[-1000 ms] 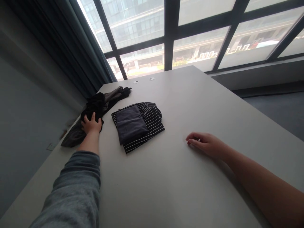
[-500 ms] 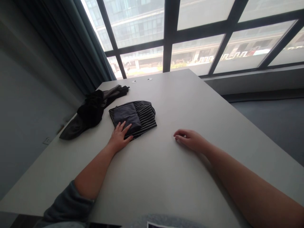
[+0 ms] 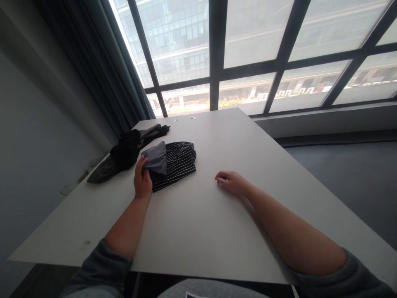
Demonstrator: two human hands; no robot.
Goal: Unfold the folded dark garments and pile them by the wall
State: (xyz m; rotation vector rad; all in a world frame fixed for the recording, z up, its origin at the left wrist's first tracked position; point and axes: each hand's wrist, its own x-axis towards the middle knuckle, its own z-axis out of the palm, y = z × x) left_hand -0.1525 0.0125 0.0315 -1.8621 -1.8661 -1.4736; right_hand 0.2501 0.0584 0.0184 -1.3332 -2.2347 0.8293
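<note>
On the white table lies a black striped garment (image 3: 181,162), folded, its exact kind unclear. My left hand (image 3: 143,178) grips a folded grey cloth (image 3: 156,158) at its left edge, thumb and fingers closed on it; the cloth is tilted up, partly over the striped garment. To the right, apart from both, my right hand (image 3: 231,182) rests on the tabletop with its fingers curled; whether anything is inside them is hidden.
A heap of black and dark grey clothes (image 3: 125,149) lies along the table's left side. The white table (image 3: 217,231) runs toward a large window (image 3: 248,91), with a dark curtain (image 3: 102,62) at the left. Two small round fittings (image 3: 193,118) sit at its far end.
My left hand has gone from lying spread on the grey cloth to gripping its left edge, and the cloth has lifted and shifted left. The view has tilted up; my right hand stays on the table.
</note>
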